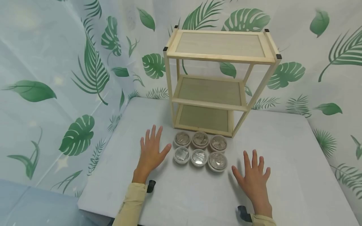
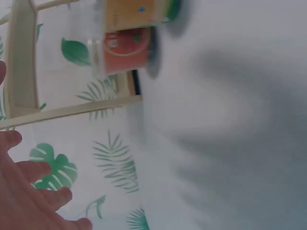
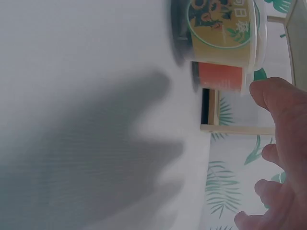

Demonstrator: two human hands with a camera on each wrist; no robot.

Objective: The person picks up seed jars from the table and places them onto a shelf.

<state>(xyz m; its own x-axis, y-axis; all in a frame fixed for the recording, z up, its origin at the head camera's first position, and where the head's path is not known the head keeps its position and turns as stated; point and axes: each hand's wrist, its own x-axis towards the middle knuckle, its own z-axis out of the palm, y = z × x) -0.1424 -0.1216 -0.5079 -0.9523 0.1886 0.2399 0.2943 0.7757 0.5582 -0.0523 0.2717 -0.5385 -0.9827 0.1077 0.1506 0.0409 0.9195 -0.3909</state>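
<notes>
Hovering over the flat white counter (image 1: 183, 194), the left hand (image 1: 151, 155) and right hand (image 1: 253, 180) both spread their fingers wide, at nine and four o'clock from six round clear-lidded plastic tubs (image 1: 199, 157). The tubs stand in two rows of three; a pale wooden three-tier shelf with black corner caps (image 1: 210, 91) stands just beyond, at twelve o'clock.
</notes>
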